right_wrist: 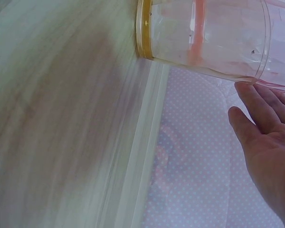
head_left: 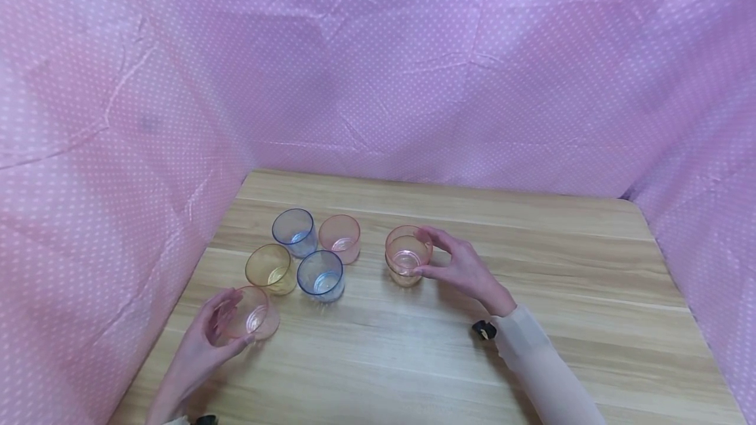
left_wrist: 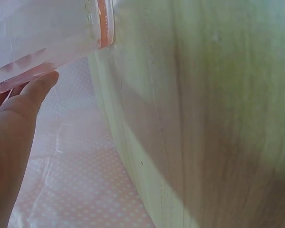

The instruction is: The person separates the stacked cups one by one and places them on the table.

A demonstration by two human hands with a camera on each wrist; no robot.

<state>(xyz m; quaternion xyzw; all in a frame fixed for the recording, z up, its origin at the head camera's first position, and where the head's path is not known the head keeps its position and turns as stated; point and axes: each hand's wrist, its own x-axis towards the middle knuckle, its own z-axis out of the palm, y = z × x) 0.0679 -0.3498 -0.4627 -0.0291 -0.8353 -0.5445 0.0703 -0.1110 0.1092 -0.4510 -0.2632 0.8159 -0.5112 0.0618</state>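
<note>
At the table's left, my left hand (head_left: 203, 336) holds a clear pink cup (head_left: 264, 321) from its left side. In the left wrist view the thumb lies along that cup's wall, near the rim, and its orange-banded base meets the tabletop. My right hand (head_left: 461, 264) is at the right side of another pink cup (head_left: 407, 241), which is nested in a yellow cup (head_left: 405, 280). Its fingertips are right at the pink rim. The right wrist view shows these fingers fairly straight, with the thumb apart from the nested cups.
Between the hands stand a yellow cup (head_left: 270, 267), two blue cups, one at the back (head_left: 295, 231) and one in front (head_left: 321, 277), and a pink cup (head_left: 341, 241). They are grouped on the wooden table (head_left: 378, 359). Pink dotted cloth (head_left: 413, 84) surrounds the table's back and sides.
</note>
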